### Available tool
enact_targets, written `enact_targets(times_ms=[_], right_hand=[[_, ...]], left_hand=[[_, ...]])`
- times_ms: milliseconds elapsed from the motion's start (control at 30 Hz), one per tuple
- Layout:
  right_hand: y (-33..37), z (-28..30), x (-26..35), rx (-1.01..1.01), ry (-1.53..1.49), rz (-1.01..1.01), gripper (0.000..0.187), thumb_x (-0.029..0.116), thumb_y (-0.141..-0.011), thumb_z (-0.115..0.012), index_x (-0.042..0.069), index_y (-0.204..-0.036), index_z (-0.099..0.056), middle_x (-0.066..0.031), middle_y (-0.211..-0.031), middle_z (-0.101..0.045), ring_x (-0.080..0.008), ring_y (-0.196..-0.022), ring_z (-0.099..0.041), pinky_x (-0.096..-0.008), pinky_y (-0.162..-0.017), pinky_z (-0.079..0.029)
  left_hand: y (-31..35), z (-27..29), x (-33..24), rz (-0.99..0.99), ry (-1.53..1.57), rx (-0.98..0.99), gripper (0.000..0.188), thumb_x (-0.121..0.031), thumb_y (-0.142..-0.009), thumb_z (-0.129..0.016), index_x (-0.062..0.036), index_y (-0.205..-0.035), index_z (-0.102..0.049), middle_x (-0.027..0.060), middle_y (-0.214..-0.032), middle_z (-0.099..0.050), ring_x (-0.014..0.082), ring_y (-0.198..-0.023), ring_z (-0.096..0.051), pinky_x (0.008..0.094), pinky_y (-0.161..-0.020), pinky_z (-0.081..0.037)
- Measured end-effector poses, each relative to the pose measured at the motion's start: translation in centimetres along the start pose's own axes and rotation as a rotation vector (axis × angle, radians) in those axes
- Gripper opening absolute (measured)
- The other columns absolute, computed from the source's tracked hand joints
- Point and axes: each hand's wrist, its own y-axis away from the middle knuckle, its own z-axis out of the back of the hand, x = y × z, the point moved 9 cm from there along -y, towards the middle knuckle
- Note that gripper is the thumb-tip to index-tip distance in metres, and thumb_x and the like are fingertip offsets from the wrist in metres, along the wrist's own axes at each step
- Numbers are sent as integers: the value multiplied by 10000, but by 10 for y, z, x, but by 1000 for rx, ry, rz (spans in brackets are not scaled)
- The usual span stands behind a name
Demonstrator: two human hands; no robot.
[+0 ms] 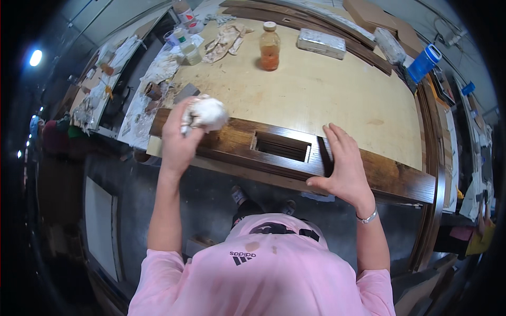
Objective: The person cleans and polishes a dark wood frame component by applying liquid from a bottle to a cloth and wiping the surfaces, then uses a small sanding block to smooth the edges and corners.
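Note:
A dark-stained wooden board with a rectangular cut-out lies along the near edge of the table. My left hand is closed around a bunched white cloth over the board's left part; whether the cloth touches the wood I cannot tell. To the right of the cut-out, my right hand rests across the board with its fingers stretched out and thumb apart, holding nothing. Just beyond my left hand sits a small grey block.
On the pale tabletop stand a bottle of orange-brown liquid and a wrapped white block. A crumpled rag and a clear bottle are at the back left. Dark wooden strips line the far edge; a blue container stands far right.

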Motion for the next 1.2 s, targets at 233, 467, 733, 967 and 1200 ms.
enact_targets(times_ms=[233, 467, 733, 967, 1200], right_hand=[[-10, -27, 5, 69, 220, 32, 977, 341, -566, -924, 75, -1407, -503, -123, -1249, -575, -298, -1189, -524, -457, -1071, -367], [-16, -29, 12, 68, 195, 31, 930, 304, -554, -920, 80, -1366, -526, -108, -1222, -583, -296, -1170, -529, -446, -1066, -372], [-14, -27, 4, 72, 197, -2, 903, 280, -542, -918, 80, -1337, -541, -107, -1215, -587, -292, -1161, -538, -439, -1052, -376], [-17, -29, 15, 68, 187, 37, 903, 266, -549, -915, 70, -1347, -541, -113, -1225, -592, -296, -1170, -538, -440, -1059, -372], [-9, -22, 10, 35, 221, 9, 918, 270, -551, -916, 65, -1362, -536, -113, -1252, -593, -298, -1188, -533, -437, -1073, -367]], left_hand=[[-6, -53, 42, -285, -863, 140, 379, -172, -867, -622, 35, -1184, -607, 211, -1253, -610, 382, -1232, -525, 495, -1058, -403], [-16, 112, 123, 181, -822, -234, 373, -143, -952, -457, 54, -1253, -559, 292, -1200, -605, 464, -1112, -564, 506, -980, -436], [75, -100, -8, -464, -524, 129, 377, -37, -898, -568, 20, -1269, -598, 243, -1266, -623, 402, -1209, -590, 484, -1071, -448], [42, 190, 136, 242, -901, -401, 300, -101, -980, -459, -18, -1217, -622, 205, -1003, -688, 377, -898, -673, 475, -818, -521], [20, 18, 19, -306, -614, -82, 305, -116, -859, -652, -13, -1145, -631, 214, -1179, -649, 384, -1138, -600, 458, -1001, -469]])
